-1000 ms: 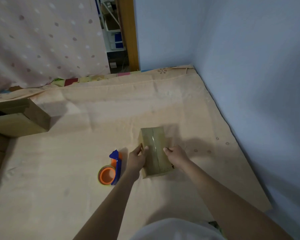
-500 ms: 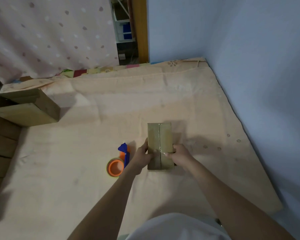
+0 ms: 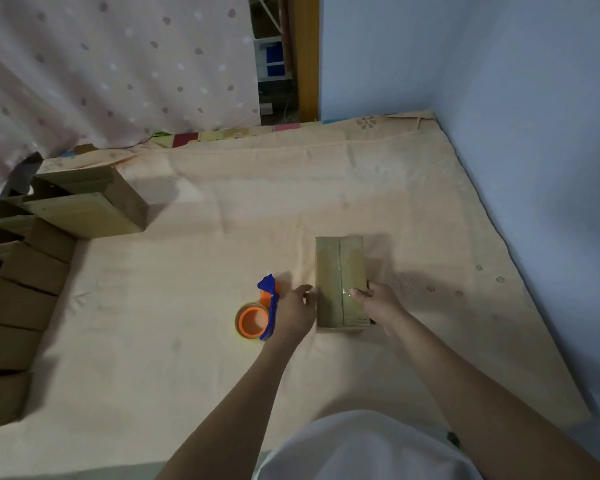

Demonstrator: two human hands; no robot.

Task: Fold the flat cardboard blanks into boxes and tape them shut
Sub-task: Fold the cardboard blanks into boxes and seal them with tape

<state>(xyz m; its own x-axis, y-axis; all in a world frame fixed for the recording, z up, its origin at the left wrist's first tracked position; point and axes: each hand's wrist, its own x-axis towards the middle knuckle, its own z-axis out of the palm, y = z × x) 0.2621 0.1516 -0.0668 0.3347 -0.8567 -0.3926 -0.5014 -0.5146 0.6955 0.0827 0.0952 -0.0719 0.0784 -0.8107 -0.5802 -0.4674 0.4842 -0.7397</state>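
A small folded cardboard box (image 3: 340,271) lies on the peach sheet (image 3: 222,237), with clear tape along its top seam. My right hand (image 3: 378,303) grips the box's near right side, thumb on the taped top. My left hand (image 3: 297,315) sits just left of the box, its fingers near or touching the left side, holding nothing that I can see. An orange roll of tape in a blue dispenser (image 3: 257,315) lies on the sheet beside my left hand.
Several folded cardboard boxes (image 3: 84,206) stand in a row along the left edge. A blue wall (image 3: 534,133) borders the right side. A dotted pink curtain (image 3: 101,64) hangs at the back left, beside a wooden door frame (image 3: 307,57).
The box has turned straight and lies square to me. My left hand has eased off its left side. The view has shifted left, showing more of the box row.
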